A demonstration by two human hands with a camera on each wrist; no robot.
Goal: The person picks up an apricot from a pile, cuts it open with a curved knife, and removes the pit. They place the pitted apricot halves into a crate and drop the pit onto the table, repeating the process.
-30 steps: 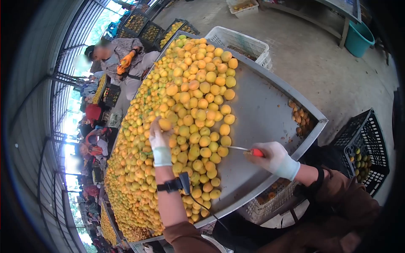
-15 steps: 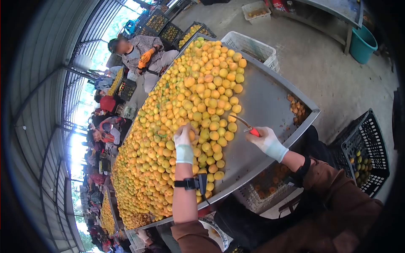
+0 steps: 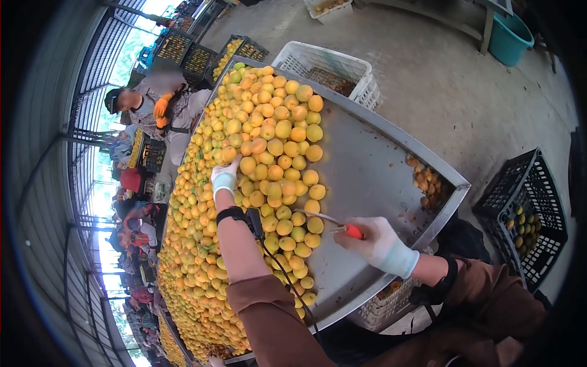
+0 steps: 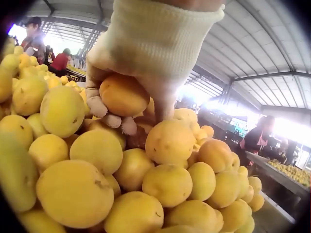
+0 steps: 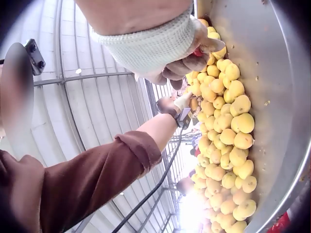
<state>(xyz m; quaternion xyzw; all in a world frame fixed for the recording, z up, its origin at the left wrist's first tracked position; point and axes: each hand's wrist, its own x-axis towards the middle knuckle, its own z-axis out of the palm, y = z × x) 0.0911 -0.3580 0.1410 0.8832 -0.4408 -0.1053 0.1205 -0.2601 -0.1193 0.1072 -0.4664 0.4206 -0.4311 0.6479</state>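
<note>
A heap of yellow fruit (image 3: 275,147) covers much of the metal tabletop (image 3: 367,159), brown scraps (image 3: 428,182) lying in its near right corner; a white crate (image 3: 364,78) stands beyond the far edge, a black crate (image 3: 544,205) at the right; across the heap sits a person with orange gloves (image 3: 160,109). The left arm stretches over the heap, the left hand (image 3: 224,177) palm down among the fruit; its fingers curl round an orange fruit (image 4: 124,95), held against the palm; whether the fingertips also touch fruit beneath is hard to tell. The right hand (image 3: 374,244), over the bare tabletop, grips the red handle of a curved knife (image 3: 353,231), fingers closed round it, blade towards the heap's edge. Compared with half a second ago, the left hand reaches farther over the heap, wider apart from the right; the knife remains gripped.
</note>
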